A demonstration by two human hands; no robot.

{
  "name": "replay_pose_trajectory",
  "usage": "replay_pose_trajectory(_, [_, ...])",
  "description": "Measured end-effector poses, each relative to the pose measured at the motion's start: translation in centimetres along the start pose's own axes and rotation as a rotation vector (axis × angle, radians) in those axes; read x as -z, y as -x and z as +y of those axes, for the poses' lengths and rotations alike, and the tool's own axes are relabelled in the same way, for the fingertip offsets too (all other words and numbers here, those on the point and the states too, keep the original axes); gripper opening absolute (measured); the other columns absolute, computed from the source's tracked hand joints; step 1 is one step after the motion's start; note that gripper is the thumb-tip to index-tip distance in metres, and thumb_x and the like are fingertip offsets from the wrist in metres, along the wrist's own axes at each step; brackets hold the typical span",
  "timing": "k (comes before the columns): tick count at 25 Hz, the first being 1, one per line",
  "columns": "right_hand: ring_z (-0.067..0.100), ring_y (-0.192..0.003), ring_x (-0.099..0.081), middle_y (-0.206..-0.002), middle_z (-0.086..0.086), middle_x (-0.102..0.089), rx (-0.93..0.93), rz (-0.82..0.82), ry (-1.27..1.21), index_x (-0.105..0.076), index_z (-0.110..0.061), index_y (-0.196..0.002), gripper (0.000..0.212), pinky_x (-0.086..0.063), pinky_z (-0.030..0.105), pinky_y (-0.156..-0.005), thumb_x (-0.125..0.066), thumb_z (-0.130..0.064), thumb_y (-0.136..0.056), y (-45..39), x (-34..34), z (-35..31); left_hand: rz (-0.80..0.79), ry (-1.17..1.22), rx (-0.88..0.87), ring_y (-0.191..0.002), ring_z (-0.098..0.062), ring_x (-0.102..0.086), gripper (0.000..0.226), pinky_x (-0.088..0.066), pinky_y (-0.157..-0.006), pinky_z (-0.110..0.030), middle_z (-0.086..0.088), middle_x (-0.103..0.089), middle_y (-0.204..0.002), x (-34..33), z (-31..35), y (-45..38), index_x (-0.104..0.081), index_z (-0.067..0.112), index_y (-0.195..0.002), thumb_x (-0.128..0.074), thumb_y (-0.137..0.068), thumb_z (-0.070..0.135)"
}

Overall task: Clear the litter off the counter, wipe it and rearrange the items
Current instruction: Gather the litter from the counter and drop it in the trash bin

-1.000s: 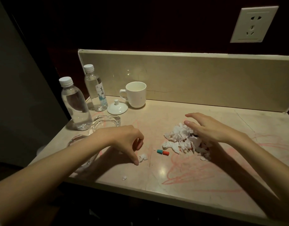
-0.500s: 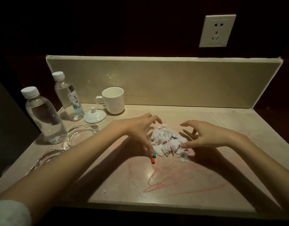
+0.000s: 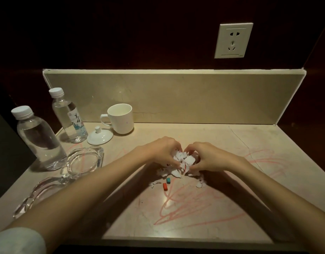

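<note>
Both hands, I see, are cupped around the pile of torn paper scraps [image 3: 183, 161] mid-counter [image 3: 231, 180]: left hand [image 3: 162, 151] and right hand [image 3: 209, 157] have fingers curled, gripping it from either side. A few scraps, a teal piece [image 3: 168, 180] and a red piece [image 3: 165, 186] lie loose just in front.

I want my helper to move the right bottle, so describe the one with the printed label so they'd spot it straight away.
Start at the white mug standing against the stone backsplash. Left of it, past the small white lid, two capped clear bottles stand at the counter's left edge. The labelled bottle is the rear, slimmer one, with a white label bearing dark writing and a blue picture; the nearer bottle is bare.
</note>
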State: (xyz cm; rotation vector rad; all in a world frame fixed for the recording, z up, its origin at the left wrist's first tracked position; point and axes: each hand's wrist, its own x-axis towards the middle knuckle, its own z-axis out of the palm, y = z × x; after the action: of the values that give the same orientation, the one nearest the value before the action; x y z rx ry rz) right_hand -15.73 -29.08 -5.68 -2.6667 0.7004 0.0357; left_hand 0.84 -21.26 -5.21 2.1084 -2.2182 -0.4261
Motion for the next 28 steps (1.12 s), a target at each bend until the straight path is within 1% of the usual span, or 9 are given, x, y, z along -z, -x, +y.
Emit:
replay_pose_trajectory(5, [0.011, -0.079, -0.058, -0.100, 0.002, -0.064, -0.016, 0.045, -0.097, -0.064, -0.016, -0.109, 0.036, -0.048, 0.023, -0.070, -0.074, -0.027, -0.077, -0.8, 0.1, 0.2, 0.025, 0.144, 0.052, -0.091, -0.018, -0.056, 0.053, -0.045, -0.074, -0.029, -0.006, -0.065, -0.112, -0.5, 0.3, 0.4, -0.062, 0.010, -0.121, -0.075, -0.078, 0.038])
replay_pose_trajectory(9, [0.015, -0.074, -0.053, -0.085, -0.001, -0.060, -0.028, 0.079, -0.111, -0.060, -0.017, -0.091, 0.023, -0.039, 0.020, -0.058, -0.074, -0.029, -0.077, -1.4, -0.1, 0.2, -0.053, 0.244, 0.111, -0.105, -0.021, -0.058, 0.077, -0.049, -0.087, -0.033, -0.003, -0.062, -0.118, 0.2, 0.8, 0.8, -0.058, 0.008, -0.127, -0.074, -0.071, 0.057])
replay_pose_trajectory(11, [0.014, -0.072, -0.050, -0.077, -0.005, -0.055, -0.038, 0.062, -0.134, -0.056, -0.020, -0.086, 0.024, -0.035, 0.019, -0.056, -0.074, -0.031, -0.076, -1.5, -0.1, 0.2, -0.014, 0.207, 0.103, -0.095, -0.021, -0.059, 0.074, -0.048, -0.077, -0.031, -0.003, -0.065, -0.104, 0.0, 1.1, 0.7, -0.062, 0.006, -0.120, -0.075, -0.069, 0.058])
replay_pose_trajectory(13, [0.021, -0.072, -0.053, -0.075, -0.002, -0.058, -0.034, 0.008, -0.224, -0.058, -0.017, -0.082, 0.028, -0.040, 0.028, -0.059, -0.073, -0.039, -0.076, -1.5, 0.2, 0.5, 0.050, 0.159, 0.087, -0.085, -0.022, -0.060, 0.064, -0.047, -0.071, -0.034, -0.005, -0.066, -0.092, -0.5, 1.2, 0.4, -0.066, 0.006, -0.111, -0.078, -0.069, 0.053])
replay_pose_trajectory(15, [0.028, -0.082, -0.059, -0.087, 0.007, -0.066, -0.017, -0.060, -0.305, -0.065, -0.015, -0.092, 0.039, -0.048, 0.041, -0.072, -0.071, -0.049, -0.074, -1.1, 0.8, 0.9, 0.093, 0.170, 0.089, -0.085, -0.023, -0.059, 0.057, -0.049, -0.074, -0.037, -0.007, -0.067, -0.094, -0.8, 0.9, 0.3, -0.067, 0.006, -0.108, -0.079, -0.070, 0.047])
replay_pose_trajectory(19, [0.013, -0.094, -0.059, -0.109, -0.003, -0.060, -0.029, -0.088, -0.277, -0.057, -0.022, -0.118, 0.053, -0.050, 0.032, -0.088, -0.079, -0.037, -0.072, -0.1, 1.0, 0.6, 0.106, 0.291, 0.109, -0.075, -0.017, -0.055, 0.034, -0.041, -0.061, -0.027, 0.000, -0.063, -0.081, -0.9, 0.4, 0.1, -0.067, 0.013, -0.091, -0.081, -0.071, 0.038])
replay_pose_trajectory(22, [0.014, -0.085, -0.064, -0.101, -0.003, -0.065, -0.039, -0.029, -0.314, -0.061, -0.021, -0.111, 0.042, -0.054, 0.030, -0.078, -0.077, -0.038, -0.075, -0.1, 0.6, 0.0, 0.125, 0.360, 0.112, -0.068, -0.013, -0.050, 0.024, -0.036, -0.059, -0.026, 0.005, -0.058, -0.070, -1.0, 0.0, 0.1, -0.065, 0.017, -0.077, -0.081, -0.071, 0.034])
replay_pose_trajectory(25, [0.010, -0.073, -0.067, -0.085, -0.001, -0.070, -0.075, 0.064, -0.486, -0.068, -0.015, -0.097, 0.023, -0.051, 0.020, -0.060, -0.065, -0.035, -0.086, -0.4, 0.6, -0.6, 0.158, 0.422, 0.118, -0.074, -0.013, -0.053, 0.025, -0.040, -0.064, -0.028, 0.002, -0.063, -0.076, -0.7, -0.8, 0.2, -0.069, 0.018, -0.080, -0.082, -0.070, 0.037])
replay_pose_trajectory(28, [0.008, -0.062, -0.064, -0.070, -0.004, -0.068, -0.096, 0.115, -0.510, -0.071, -0.017, -0.081, 0.010, -0.049, 0.021, -0.058, -0.068, -0.026, -0.086, -0.9, 0.7, -1.1, 0.180, 0.447, 0.116, -0.072, -0.005, -0.051, 0.028, -0.038, -0.061, -0.022, 0.008, -0.062, -0.075, -0.3, -1.5, 0.7, -0.071, 0.018, -0.082, -0.083, -0.068, 0.038])
